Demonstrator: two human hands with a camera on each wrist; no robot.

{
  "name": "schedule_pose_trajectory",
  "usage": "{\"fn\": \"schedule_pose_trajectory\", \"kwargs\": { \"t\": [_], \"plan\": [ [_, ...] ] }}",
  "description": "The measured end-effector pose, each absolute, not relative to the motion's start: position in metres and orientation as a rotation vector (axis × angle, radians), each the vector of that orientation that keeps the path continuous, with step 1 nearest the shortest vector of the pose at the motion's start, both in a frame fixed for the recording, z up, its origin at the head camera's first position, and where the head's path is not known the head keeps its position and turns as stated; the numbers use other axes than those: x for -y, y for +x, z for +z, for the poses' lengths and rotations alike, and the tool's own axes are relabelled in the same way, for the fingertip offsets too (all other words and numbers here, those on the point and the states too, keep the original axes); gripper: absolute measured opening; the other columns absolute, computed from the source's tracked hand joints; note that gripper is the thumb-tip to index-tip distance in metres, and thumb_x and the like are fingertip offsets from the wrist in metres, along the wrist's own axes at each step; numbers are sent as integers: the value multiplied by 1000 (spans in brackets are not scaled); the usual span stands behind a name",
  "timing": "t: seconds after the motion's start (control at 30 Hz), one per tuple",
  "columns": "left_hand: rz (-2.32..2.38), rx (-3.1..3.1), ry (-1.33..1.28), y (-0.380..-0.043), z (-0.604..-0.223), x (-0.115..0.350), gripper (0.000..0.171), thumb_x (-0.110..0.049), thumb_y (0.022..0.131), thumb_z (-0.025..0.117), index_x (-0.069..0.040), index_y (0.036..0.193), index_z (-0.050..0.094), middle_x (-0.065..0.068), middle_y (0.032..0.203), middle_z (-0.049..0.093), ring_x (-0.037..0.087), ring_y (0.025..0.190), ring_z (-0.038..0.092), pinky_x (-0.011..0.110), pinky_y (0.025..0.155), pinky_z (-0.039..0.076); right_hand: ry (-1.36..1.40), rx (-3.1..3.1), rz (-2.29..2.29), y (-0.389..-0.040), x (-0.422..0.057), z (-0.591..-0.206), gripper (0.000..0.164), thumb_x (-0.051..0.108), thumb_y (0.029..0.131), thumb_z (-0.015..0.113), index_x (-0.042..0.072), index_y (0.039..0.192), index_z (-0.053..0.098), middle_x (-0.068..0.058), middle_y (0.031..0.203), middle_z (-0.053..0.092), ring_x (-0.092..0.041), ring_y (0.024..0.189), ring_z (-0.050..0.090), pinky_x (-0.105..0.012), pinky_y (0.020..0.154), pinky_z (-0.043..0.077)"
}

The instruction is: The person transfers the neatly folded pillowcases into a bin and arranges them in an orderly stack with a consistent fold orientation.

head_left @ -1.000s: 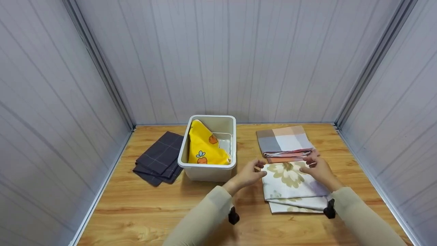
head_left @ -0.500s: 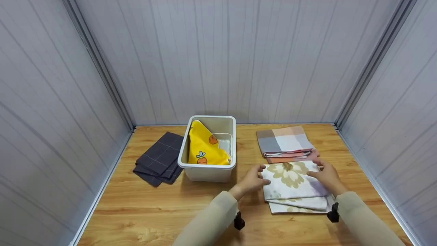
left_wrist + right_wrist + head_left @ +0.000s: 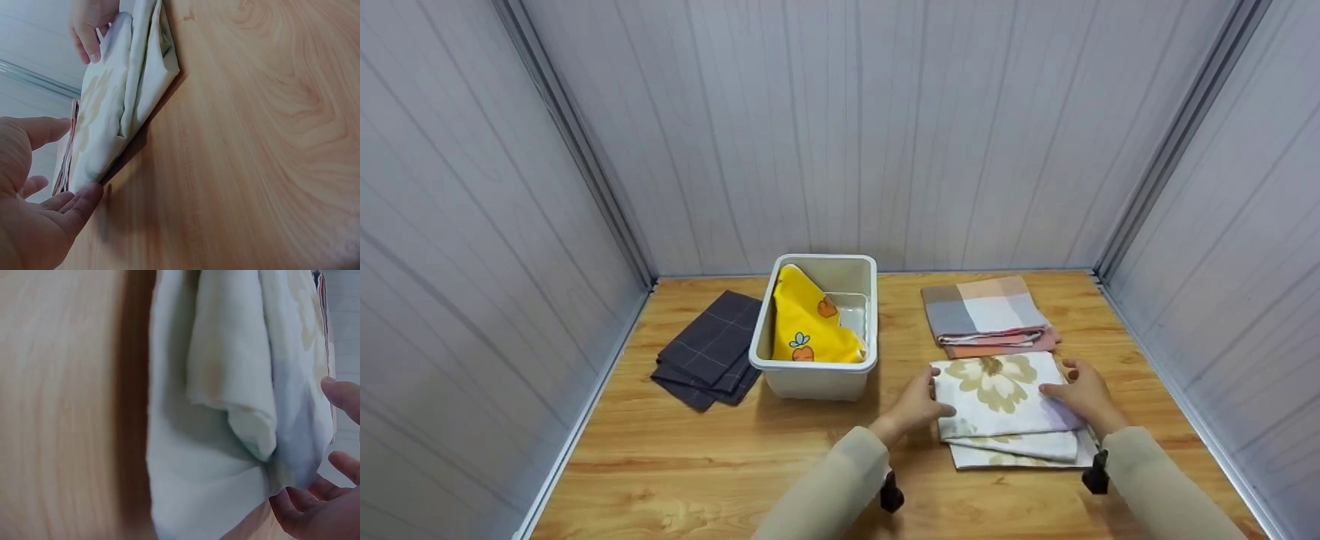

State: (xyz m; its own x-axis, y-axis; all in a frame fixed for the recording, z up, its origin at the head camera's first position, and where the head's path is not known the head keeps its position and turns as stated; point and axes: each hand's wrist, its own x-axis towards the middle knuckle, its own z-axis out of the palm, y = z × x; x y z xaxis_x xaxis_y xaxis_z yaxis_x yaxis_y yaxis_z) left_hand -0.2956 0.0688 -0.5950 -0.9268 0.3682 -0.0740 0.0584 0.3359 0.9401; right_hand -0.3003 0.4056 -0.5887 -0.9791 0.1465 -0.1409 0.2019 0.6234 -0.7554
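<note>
A folded white cloth with a beige flower print (image 3: 997,401) lies on the wooden table, its layers fanned out at the near side. At its left edge is my left hand (image 3: 913,409), thumb and fingers spread apart; in the left wrist view the fingertips (image 3: 90,197) meet the cloth's lower edge while the thumb stands off it. My right hand (image 3: 1086,394) is at the opposite edge. The right wrist view shows its lower fingers (image 3: 287,509) right at the folded side, with the thumb (image 3: 340,395) over the top face.
A checked cloth (image 3: 994,307) in peach, grey and white lies folded just behind the floral one. Left of my hands stands a white bin (image 3: 817,384) holding a yellow carrot-print cloth (image 3: 810,322). A dark checked cloth (image 3: 709,341) lies beside the bin. Panel walls enclose the table.
Both hands have drawn back slightly toward me along the floral cloth's sides. The right hand has shifted outward from its top face to the right edge. The cloths and bin stay put.
</note>
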Motion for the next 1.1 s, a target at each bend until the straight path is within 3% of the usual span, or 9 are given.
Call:
{"fn": "schedule_pose_trajectory", "kwargs": {
  "t": [0.2, 0.4, 0.47, 0.57, 0.67, 0.9, 1.1],
  "plan": [
    [1595, -2330, 394, -296, -601, -68, 88, 6, 79, 83, 4, 159, 45, 23, 145, 64, 29, 129, 65, 44, 116, 52, 338, -2706, -1316, -301, -405, -588, 96, 23, 94, 81, -21, 158, 25, -50, 153, 39, -60, 141, 45, -65, 119, 41],
    [1439, -2432, 440, -298, -611, -72, 89, 4, 74, 83, 7, 156, 48, 23, 154, 60, 28, 141, 58, 42, 125, 43, 424, -2548, -1408, -302, -404, -589, 99, 27, 97, 79, -22, 160, 21, -46, 164, 29, -52, 149, 38, -59, 126, 36],
    [1396, -2459, 439, -301, -617, -74, 89, 2, 74, 84, 6, 155, 49, 20, 155, 59, 25, 143, 56, 40, 126, 42, 418, -2537, -1405, -302, -404, -589, 95, 29, 98, 78, -23, 158, 26, -46, 161, 34, -49, 144, 46, -55, 120, 43],
    [1381, -2460, 420, -304, -624, -76, 89, 1, 74, 85, 4, 156, 50, 18, 156, 59, 22, 143, 56, 38, 126, 41, 416, -2552, -1390, -302, -404, -590, 84, 28, 98, 79, -24, 151, 40, -42, 148, 50, -39, 124, 61, -43, 101, 56],
    [1401, -2440, 421, -305, -624, -75, 90, 1, 73, 85, 4, 156, 50, 18, 157, 59, 23, 143, 55, 39, 127, 41, 428, -2533, -1414, -302, -404, -588, 75, 25, 98, 78, -22, 147, 47, -36, 138, 58, -29, 110, 65, -32, 85, 57],
    [1455, -2396, 404, -297, -612, -73, 89, 3, 74, 82, 4, 157, 48, 20, 159, 56, 23, 143, 54, 40, 127, 40, 409, -2495, -1484, -303, -397, -580, 78, 15, 99, 73, -17, 159, 34, -40, 152, 49, -34, 122, 63, -37, 97, 57],
    [1501, -2366, 350, -292, -604, -71, 86, 4, 79, 82, 1, 158, 48, 20, 160, 55, 26, 147, 53, 42, 128, 38, 364, -2561, -1501, -305, -393, -572, 77, 11, 97, 74, -17, 157, 37, -40, 142, 56, -23, 104, 67, -26, 80, 57]
  ]
}}
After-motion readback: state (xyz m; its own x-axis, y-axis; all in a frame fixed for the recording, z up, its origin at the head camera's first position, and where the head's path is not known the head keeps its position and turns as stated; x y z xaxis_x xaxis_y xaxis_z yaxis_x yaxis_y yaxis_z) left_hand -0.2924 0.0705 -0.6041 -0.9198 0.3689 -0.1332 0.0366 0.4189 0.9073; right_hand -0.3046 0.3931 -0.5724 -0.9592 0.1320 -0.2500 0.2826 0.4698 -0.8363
